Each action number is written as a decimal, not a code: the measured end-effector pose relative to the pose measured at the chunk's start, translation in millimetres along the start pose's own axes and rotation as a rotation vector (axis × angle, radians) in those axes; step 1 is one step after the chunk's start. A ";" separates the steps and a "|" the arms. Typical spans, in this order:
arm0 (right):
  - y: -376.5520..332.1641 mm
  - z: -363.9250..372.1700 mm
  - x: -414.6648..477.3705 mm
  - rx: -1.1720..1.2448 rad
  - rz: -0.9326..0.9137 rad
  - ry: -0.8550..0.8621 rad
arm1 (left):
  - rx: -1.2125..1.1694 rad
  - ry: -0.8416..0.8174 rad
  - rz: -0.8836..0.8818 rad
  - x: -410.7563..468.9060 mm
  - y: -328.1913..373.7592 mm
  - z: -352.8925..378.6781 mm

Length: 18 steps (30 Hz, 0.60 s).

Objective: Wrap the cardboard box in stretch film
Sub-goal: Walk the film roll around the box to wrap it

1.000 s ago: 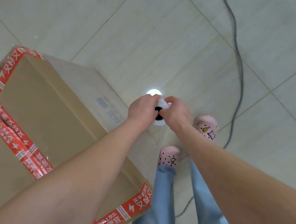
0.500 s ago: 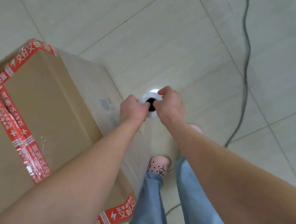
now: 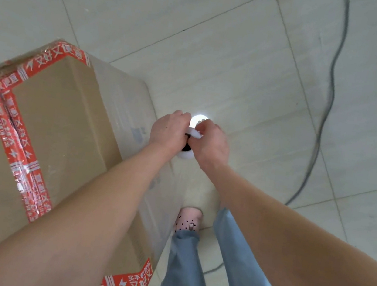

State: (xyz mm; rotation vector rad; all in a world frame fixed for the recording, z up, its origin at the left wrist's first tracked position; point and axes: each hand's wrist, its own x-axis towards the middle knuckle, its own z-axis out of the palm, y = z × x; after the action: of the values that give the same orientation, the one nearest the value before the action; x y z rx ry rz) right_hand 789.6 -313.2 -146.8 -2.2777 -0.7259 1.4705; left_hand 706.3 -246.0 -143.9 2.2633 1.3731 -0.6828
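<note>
1. While left grip & right grip both curl round stretch film roll, cardboard box sits on floor, just left.
2. Film prob. thin, clingy, tears easy; hold roll at core ends.

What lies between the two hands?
The stretch film roll, white with a dark core, seen in the head view; the left hand and the right hand both grip it.

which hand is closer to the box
The left hand: it holds the stretch film roll on the side facing the cardboard box, while the right hand holds it on the side away from the box.
</note>
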 end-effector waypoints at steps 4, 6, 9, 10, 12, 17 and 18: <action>-15.5 1.3 14.7 0.021 0.020 -0.058 | -0.279 0.035 -0.316 5.3 -17.5 -3.1; -24.8 5.4 20.7 0.039 0.050 -0.073 | -0.411 0.038 -0.494 8.5 -27.1 -4.1; -41.8 11.4 28.0 0.049 0.035 -0.072 | -0.622 -0.010 -0.671 14.8 -40.2 -3.6; -47.1 12.6 30.4 0.042 0.017 -0.077 | -0.693 -0.036 -0.707 15.4 -42.2 -4.9; -53.9 15.1 34.5 0.017 -0.002 -0.097 | -0.669 -0.057 -0.689 16.5 -45.7 -6.4; -59.0 21.3 38.8 -0.003 0.005 -0.110 | -0.318 0.001 -0.286 20.6 -48.3 -20.8; -60.2 21.7 38.9 -0.012 0.009 -0.116 | -0.267 0.002 -0.231 23.0 -49.7 -22.1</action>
State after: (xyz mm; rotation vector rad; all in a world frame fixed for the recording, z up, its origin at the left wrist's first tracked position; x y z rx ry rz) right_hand 768.8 -241.6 -152.7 -2.2218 -0.7592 1.6180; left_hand 675.3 -195.8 -144.4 1.9186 1.6368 -0.5309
